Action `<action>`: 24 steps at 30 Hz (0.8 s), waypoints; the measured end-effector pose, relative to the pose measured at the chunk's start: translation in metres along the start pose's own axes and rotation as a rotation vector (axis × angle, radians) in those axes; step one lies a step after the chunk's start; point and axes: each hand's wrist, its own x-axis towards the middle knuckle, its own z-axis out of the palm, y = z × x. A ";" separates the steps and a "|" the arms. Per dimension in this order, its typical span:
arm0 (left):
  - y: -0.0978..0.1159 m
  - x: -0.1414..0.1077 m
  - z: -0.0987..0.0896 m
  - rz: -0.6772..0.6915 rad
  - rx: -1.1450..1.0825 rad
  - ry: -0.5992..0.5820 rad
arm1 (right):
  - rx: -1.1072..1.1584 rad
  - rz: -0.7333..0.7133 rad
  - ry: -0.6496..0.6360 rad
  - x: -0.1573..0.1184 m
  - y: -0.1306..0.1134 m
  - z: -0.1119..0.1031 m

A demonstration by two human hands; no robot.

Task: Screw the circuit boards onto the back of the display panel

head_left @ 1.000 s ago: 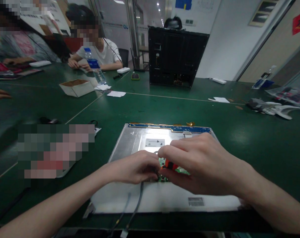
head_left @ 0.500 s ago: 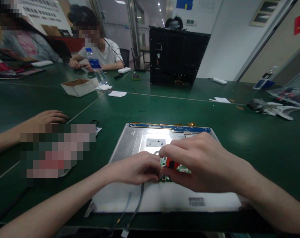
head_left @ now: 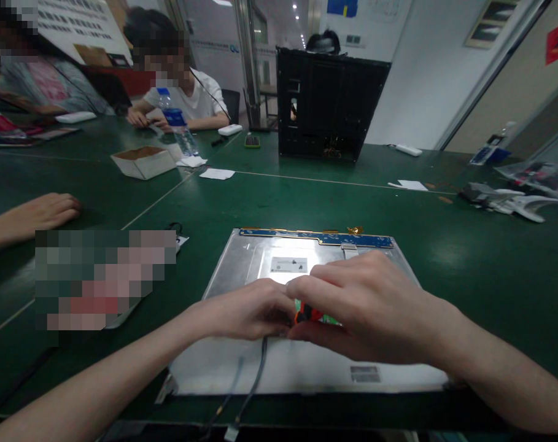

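Observation:
A silver display panel (head_left: 310, 365) lies back side up on the table, with a narrow blue circuit board (head_left: 297, 236) along its far edge. My right hand (head_left: 375, 307) is closed around a red and black screwdriver (head_left: 309, 313), mostly hidden by the fingers. Under that hand shows part of a green circuit board (head_left: 328, 320). Beside it, my left hand (head_left: 264, 307) rests on the panel, its fingers curled and meeting the right fingertips; what they pinch is hidden. A dark cable (head_left: 260, 371) runs from below the left hand over the panel's near edge.
Another person's hand (head_left: 53, 212) rests on the green table (head_left: 490, 270) at left. Farther back are a paper box (head_left: 143, 164), a water bottle (head_left: 180, 126), an upright black housing (head_left: 331, 107) and a grey-white tool (head_left: 504, 199). People sit across the table.
My right hand and the screwdriver have shifted slightly left, closer to my left hand, covering more of the green board. The other person's hand at left has drawn back leftward.

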 end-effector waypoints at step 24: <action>-0.006 -0.001 0.004 0.011 0.058 -0.009 | -0.009 0.027 -0.063 0.001 -0.001 0.000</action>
